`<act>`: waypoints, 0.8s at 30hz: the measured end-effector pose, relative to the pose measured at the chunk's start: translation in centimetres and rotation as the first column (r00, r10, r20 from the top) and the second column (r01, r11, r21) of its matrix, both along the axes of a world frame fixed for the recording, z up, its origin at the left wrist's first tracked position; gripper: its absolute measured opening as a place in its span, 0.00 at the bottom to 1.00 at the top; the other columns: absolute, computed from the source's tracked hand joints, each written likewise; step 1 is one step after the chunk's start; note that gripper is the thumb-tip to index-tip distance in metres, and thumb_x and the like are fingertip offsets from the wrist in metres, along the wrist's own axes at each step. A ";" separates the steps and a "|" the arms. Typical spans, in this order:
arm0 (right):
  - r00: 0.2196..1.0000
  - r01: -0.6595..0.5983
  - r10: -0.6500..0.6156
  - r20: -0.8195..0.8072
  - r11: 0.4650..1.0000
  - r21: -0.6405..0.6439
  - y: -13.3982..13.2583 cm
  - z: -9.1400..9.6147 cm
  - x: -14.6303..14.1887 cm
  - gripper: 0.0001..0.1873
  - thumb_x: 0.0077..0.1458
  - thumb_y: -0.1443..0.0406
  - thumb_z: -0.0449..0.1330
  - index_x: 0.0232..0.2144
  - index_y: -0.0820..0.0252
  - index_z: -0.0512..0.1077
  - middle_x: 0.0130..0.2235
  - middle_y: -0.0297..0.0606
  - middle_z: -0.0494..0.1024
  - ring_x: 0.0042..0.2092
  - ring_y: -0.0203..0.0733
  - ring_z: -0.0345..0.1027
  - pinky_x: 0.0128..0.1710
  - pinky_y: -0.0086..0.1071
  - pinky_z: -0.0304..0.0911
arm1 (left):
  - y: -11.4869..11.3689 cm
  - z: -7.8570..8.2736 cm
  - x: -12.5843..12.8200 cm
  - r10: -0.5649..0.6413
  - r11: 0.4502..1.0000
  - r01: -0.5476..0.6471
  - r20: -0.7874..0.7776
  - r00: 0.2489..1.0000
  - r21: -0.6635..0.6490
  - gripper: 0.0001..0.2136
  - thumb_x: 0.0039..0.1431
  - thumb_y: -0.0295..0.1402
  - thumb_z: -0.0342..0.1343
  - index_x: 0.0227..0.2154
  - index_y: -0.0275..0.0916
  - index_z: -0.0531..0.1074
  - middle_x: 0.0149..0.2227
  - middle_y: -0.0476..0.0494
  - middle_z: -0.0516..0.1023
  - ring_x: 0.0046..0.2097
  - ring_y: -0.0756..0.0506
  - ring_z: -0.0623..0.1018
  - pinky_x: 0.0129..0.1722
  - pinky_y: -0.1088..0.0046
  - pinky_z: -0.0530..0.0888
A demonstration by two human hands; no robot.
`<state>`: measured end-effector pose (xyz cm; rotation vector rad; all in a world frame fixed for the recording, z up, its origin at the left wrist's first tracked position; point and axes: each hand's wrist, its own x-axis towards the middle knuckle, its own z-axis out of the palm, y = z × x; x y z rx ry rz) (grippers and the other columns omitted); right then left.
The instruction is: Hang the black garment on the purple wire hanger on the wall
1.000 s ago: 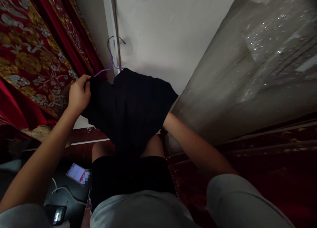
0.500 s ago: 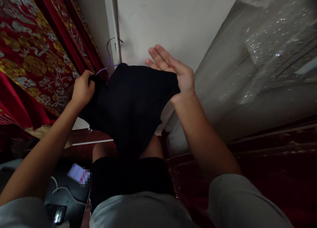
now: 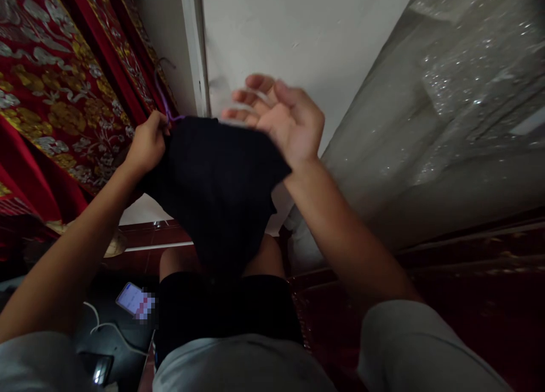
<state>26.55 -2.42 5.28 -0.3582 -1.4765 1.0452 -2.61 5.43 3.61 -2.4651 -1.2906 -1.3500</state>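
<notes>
A dark, nearly black shirt point(image 3: 217, 182) hangs in front of my legs, spread on a purple hanger point(image 3: 164, 99) whose hook rises above its top edge. My left hand point(image 3: 147, 142) is closed on the shirt's left shoulder, close by the hanger's neck. Behind the shirt's right side is my right hand point(image 3: 287, 119), its fingers apart and slightly curled, blurred by motion. No cloth is gripped in it, though the shirt's edge overlaps the wrist. Most of the hanger is hidden inside the garment.
Red curtains point(image 3: 63, 91) with gold and silver flowers hang at left. A white door panel point(image 3: 298, 34) stands ahead. Plastic-wrapped bulk point(image 3: 395, 108) rises at right. Low at left, a lit phone point(image 3: 134, 300) and a white cable point(image 3: 113, 326) lie on a dark surface.
The hanger's hook has swung left towards the curtain. My right hand has moved left and turned its palm into view, and the shirt's right side has dropped and come inward.
</notes>
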 end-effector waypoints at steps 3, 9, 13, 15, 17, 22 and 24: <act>0.859 -0.416 0.421 0.292 0.906 -0.082 -2.4 -2.9 0.3 0.30 0.52 0.41 0.62 0.43 0.59 0.73 0.41 0.43 0.80 0.50 0.54 0.77 0.46 0.49 0.75 | -2.7 -1.8 0.4 -0.153 0.988 0.150 -0.060 0.986 -0.048 0.10 0.54 0.15 0.50 0.26 0.36 0.65 0.27 0.50 0.67 0.33 0.50 0.69 0.41 0.73 0.68; 0.755 -0.043 -0.041 0.654 0.993 0.113 0.6 -11.4 -0.9 0.33 0.51 0.61 0.66 0.59 0.59 0.66 0.60 0.54 0.71 0.61 0.55 0.68 0.63 0.53 0.64 | -7.3 -5.0 2.3 -0.394 0.901 0.415 0.162 0.905 -0.129 0.15 0.53 0.25 0.57 0.17 0.37 0.59 0.26 0.48 0.63 0.31 0.49 0.68 0.32 0.72 0.65; 0.576 0.169 -0.482 0.660 0.860 0.481 2.1 -15.9 -4.5 0.63 0.41 0.65 0.71 0.72 0.61 0.41 0.74 0.58 0.41 0.75 0.64 0.35 0.72 0.62 0.38 | -8.7 -4.4 5.0 -0.505 0.809 0.555 0.254 0.825 -0.195 0.22 0.52 0.34 0.69 0.16 0.36 0.59 0.32 0.45 0.67 0.39 0.46 0.74 0.42 0.68 0.73; 0.594 0.159 -0.541 0.595 0.804 0.573 2.5 -17.1 -5.7 0.61 0.43 0.63 0.70 0.71 0.62 0.40 0.73 0.58 0.46 0.75 0.63 0.36 0.73 0.61 0.33 | -9.4 -3.9 6.3 -0.544 0.767 0.602 0.271 0.794 -0.223 0.24 0.52 0.37 0.71 0.16 0.36 0.59 0.36 0.43 0.71 0.43 0.45 0.76 0.48 0.65 0.75; 0.636 0.152 -0.541 0.550 0.786 0.599 2.8 -17.6 -5.8 0.58 0.44 0.60 0.69 0.70 0.59 0.44 0.70 0.55 0.55 0.73 0.60 0.45 0.74 0.57 0.39 | -10.0 -3.7 6.8 -0.568 0.721 0.640 0.303 0.765 -0.264 0.21 0.51 0.38 0.73 0.19 0.36 0.65 0.44 0.39 0.75 0.50 0.42 0.77 0.56 0.60 0.74; 0.567 0.346 -0.684 0.460 0.704 0.620 2.7 -17.4 -1.6 0.54 0.41 0.57 0.70 0.67 0.59 0.53 0.61 0.53 0.65 0.62 0.61 0.60 0.65 0.57 0.58 | -10.5 -4.0 3.7 -0.334 0.626 0.642 0.593 0.733 -0.442 0.26 0.53 0.38 0.71 0.55 0.42 0.73 0.61 0.37 0.73 0.65 0.35 0.70 0.67 0.52 0.66; 0.428 0.516 -0.788 0.442 0.614 0.597 2.6 -16.5 0.4 0.57 0.40 0.54 0.72 0.68 0.59 0.52 0.60 0.54 0.64 0.62 0.64 0.59 0.63 0.60 0.58 | -10.3 -4.6 1.4 -0.116 0.619 0.637 0.749 0.653 -0.459 0.24 0.61 0.45 0.63 0.56 0.39 0.73 0.57 0.36 0.77 0.63 0.32 0.73 0.66 0.47 0.66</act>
